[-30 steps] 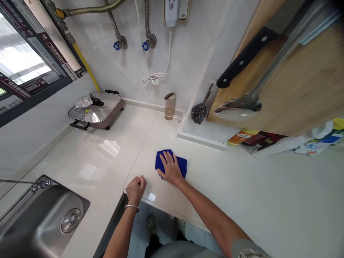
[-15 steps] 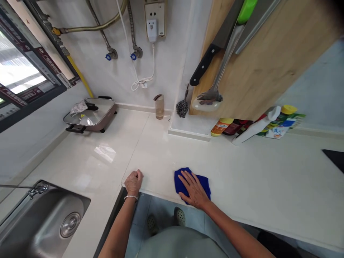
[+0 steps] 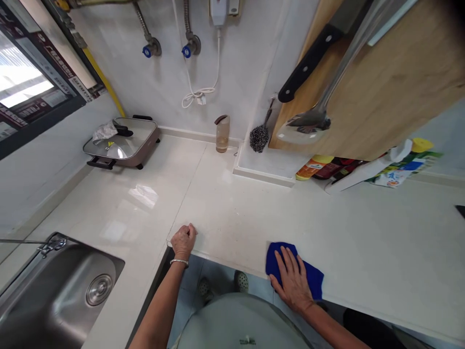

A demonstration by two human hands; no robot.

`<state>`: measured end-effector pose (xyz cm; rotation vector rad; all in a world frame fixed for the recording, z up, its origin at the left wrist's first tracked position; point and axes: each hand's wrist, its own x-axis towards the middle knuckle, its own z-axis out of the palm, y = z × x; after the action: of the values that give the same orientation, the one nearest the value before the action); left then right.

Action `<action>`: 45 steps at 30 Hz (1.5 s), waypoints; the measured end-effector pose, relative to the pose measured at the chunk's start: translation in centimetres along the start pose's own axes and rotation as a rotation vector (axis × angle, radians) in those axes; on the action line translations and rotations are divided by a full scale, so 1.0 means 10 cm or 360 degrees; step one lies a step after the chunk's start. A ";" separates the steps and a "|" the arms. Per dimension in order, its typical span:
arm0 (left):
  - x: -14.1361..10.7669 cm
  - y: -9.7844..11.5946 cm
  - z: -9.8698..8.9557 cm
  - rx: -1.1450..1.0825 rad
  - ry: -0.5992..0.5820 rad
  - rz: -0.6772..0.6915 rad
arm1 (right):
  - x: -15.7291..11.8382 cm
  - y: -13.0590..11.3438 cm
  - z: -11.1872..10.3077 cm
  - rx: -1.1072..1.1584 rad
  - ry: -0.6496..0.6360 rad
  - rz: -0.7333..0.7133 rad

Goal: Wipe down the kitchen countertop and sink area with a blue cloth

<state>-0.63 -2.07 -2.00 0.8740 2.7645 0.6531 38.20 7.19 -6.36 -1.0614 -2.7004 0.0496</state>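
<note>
A dark blue cloth (image 3: 314,277) lies on the white countertop (image 3: 225,213) at its front edge. My right hand (image 3: 293,278) rests flat on the cloth, palm down with the fingers stretched out. Further left, my left hand (image 3: 183,239) leans on the counter's front edge, curled into a fist, with a bracelet at the wrist. Nothing shows in that fist, though its inside is hidden. Small specks dot the counter between the two hands.
At the left are a steel sink (image 3: 72,286) and an electric pan (image 3: 123,140) with a glass lid. A cup (image 3: 223,134) stands by the back wall. Bottles (image 3: 314,167) sit under a wooden board (image 3: 392,82), where a knife (image 3: 308,63) and a ladle (image 3: 316,118) hang.
My right hand and the blue cloth have moved right along the counter's front edge. My left hand has stayed at its corner. The view has shifted a little.
</note>
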 end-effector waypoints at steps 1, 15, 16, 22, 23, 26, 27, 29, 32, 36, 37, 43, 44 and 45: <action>0.00 0.00 0.00 -0.0001 -0.0001 0.0000 | 0.08 -0.14 0.02 -0.0002 -0.0025 -0.0012; 0.00 -0.08 0.10 -0.0050 0.0007 0.0052 | 1.15 -1.76 0.34 0.0179 -0.0219 -0.0243; 0.00 -0.08 0.10 -0.0049 0.0009 0.0059 | 1.20 -1.82 0.36 0.0180 -0.0229 -0.0258; -0.01 -0.08 0.09 -0.0035 0.0051 0.0105 | 1.34 -1.81 0.33 0.0242 -0.0193 -0.0393; -0.02 -0.08 0.08 -0.0032 0.0057 0.0115 | 1.36 -1.73 0.32 0.0257 -0.0183 -0.0435; -0.03 -0.08 0.07 -0.0026 0.0067 0.0146 | 1.38 -1.35 0.27 0.0263 -0.0145 -0.0452; -0.04 -0.08 0.06 -0.0023 0.0069 0.0153 | 1.38 -1.18 0.26 0.0242 -0.0124 -0.0381; -0.04 -0.08 0.06 -0.0016 0.0072 0.0159 | 1.33 -0.81 0.23 0.0164 -0.0071 -0.0162; -0.03 -0.08 0.05 -0.0005 0.0069 0.0161 | 1.15 -0.20 0.20 0.0009 -0.0011 0.0121; -0.03 -0.06 0.03 0.0004 0.0049 0.0164 | 0.82 0.58 0.17 -0.0157 0.0013 0.0388; -0.03 -0.05 0.02 0.0004 0.0048 0.0162 | 0.75 0.76 0.16 -0.0193 0.0008 0.0454; 0.02 -0.01 -0.03 0.0007 0.0038 0.0115 | 0.71 1.40 0.18 -0.0339 0.0045 0.0920; 0.03 0.00 -0.03 0.0012 0.0036 0.0104 | 0.78 1.43 0.19 -0.0346 0.0057 0.1001; 0.03 0.00 -0.03 0.0017 0.0035 0.0093 | 0.87 1.43 0.21 -0.0349 0.0065 0.1074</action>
<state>-1.01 -1.98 -1.77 0.9588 2.7736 0.6624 41.13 23.69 -8.30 -1.9636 -2.2221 -0.1518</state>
